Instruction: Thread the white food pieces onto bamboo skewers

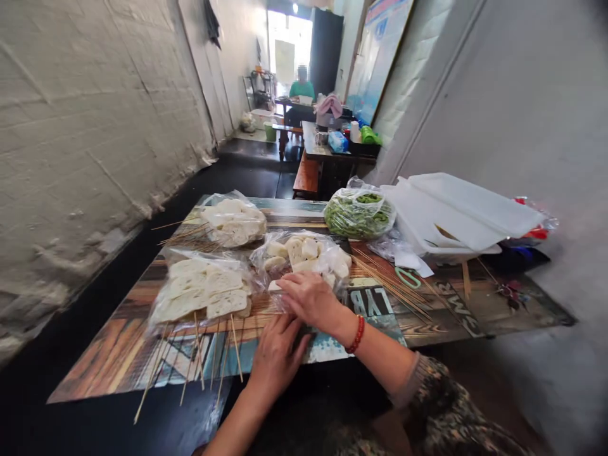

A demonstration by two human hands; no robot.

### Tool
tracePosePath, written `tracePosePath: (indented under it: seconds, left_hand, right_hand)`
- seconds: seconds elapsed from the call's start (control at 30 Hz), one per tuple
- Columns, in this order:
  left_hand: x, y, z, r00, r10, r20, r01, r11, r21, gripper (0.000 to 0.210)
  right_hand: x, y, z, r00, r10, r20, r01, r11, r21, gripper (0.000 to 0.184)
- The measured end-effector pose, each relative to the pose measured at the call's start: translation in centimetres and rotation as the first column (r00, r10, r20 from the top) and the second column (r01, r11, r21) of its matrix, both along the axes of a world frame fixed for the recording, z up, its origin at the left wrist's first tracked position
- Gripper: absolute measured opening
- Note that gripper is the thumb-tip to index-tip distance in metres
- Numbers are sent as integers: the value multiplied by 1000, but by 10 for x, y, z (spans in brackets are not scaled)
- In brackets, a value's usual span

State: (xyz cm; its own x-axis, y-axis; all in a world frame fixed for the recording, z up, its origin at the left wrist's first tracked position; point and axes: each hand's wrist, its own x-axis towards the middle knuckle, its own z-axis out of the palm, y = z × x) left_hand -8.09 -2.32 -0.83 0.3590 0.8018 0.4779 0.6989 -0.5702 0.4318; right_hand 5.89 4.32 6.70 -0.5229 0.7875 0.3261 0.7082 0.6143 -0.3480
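Note:
My right hand (313, 301), with a red bead bracelet (355, 335) at the wrist, has its fingers closed at a small pale slice (275, 286) beside the middle bag. Just below it, my left hand (278, 351) rests palm down at the table's near edge, thumb apart from the fingers; its fingertips are partly hidden by the right hand. In front lies an unfolded clear bag of cut pale pieces (304, 250). To the left, skewered pale spongy slices (204, 291) are stacked on plastic, their thin sticks (197, 354) jutting toward me.
Behind sit a bag of pale slices (232, 221) and a bag of green food (360, 212). Loose bamboo skewers (389, 282), green-handled scissors (407, 277) and white plastic tubs (456, 212) are at right. A person in green (302, 90) sits far back.

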Motion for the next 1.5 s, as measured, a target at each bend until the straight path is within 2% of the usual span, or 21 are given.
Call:
tracePosePath:
  seconds: [0.13, 0.27, 0.43, 0.53, 0.67, 0.77, 0.87, 0.93, 1.03, 1.13, 1.23, 1.37, 1.5]
  left_hand:
    - [1, -1, 6, 999, -33, -38, 31, 999, -42, 26]
    - [3, -4, 9, 998, -15, -61, 10, 997, -77, 28]
    - [13, -7, 16, 989, -8, -148, -3, 997, -74, 31]
    - [22, -8, 23, 974, -62, -218, 50, 997, -58, 25]
    - [31, -7, 29, 966, -119, -231, 107, 992, -63, 14]
    - [33, -3, 31, 980, -67, -189, 67, 998, -8, 17]
    - [35, 6, 30, 987, -22, -157, 34, 997, 69, 23]
    - [38, 14, 30, 987, 38, -159, -24, 996, 89, 26]
    - [43, 28, 29, 969, 158, -189, -150, 987, 60, 36]
    - [43, 38, 29, 948, 216, -234, -209, 976, 55, 35]
    - [37, 40, 29, 940, 233, -248, -222, 972, 75, 27]
    - [33, 34, 28, 949, 233, -211, -218, 971, 94, 27]
    - [33, 29, 27, 964, 201, -175, -188, 978, 88, 23]
  right_hand:
    - [48, -12, -3, 995, -101, -23, 103, 990, 100, 26]
    - [102, -21, -11, 991, -110, 76, 100, 987, 124, 20]
    - [130, -40, -17, 983, -114, 146, 101, 991, 90, 18]
    - [135, -49, -25, 978, -113, 173, 105, 993, 52, 15]
    - [143, -50, -35, 975, -199, 99, 196, 980, 43, 16]
    - [140, -48, -32, 967, -256, -6, 255, 962, 93, 19]
    - [125, -45, -26, 968, -231, -94, 243, 961, 133, 29]
    - [113, -43, -24, 975, -206, -77, 214, 970, 115, 39]
    - [101, -40, -28, 970, -244, -21, 245, 966, 83, 48]
    - [104, -38, -35, 958, -286, 4, 285, 955, 77, 42]
    - [114, -39, -35, 965, -261, 18, 260, 963, 66, 34]
    - [116, -32, -23, 976, -213, -38, 215, 973, 82, 19]
    - [95, -12, -12, 985, -162, -61, 168, 979, 118, 24]
